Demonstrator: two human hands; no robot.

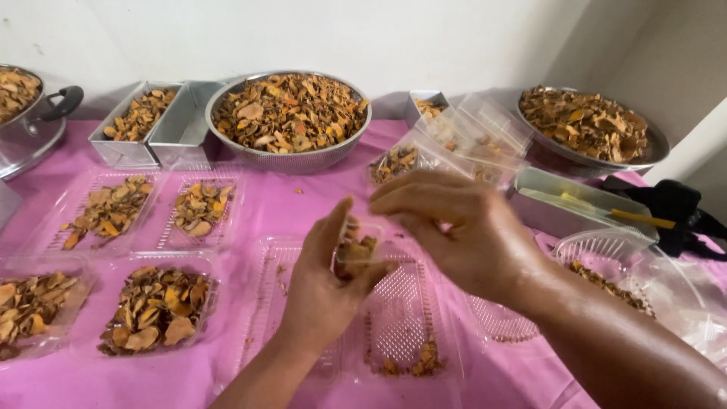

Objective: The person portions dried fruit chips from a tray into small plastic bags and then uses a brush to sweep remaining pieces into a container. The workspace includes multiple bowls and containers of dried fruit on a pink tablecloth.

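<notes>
A glossy pink plastic-looking tablecloth (250,382) is covering the table; clear, shiny ribbed plastic trays (394,318) are lying beside a round, perforated polished metal bowl (291,157) holding rough, matt dried orange slices (288,112).

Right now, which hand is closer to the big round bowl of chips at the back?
Left. The left hand sits below the round bowl; the right hand is farther right.

Bright and even throughout, lit softly from above, with no hard shadows. Faint grey shading under the steel colander (291,121) and the clear plastic trays on the pink tabletop (68,386). Mild white glare on the tray lids (485,125) and a sheen along the right forearm (621,341). Slightly soft overall, with motion blur on the right hand (462,231) and left hand (326,288). Wide-angle bending at the edges, stretching the pot (26,113) at far left.
</notes>
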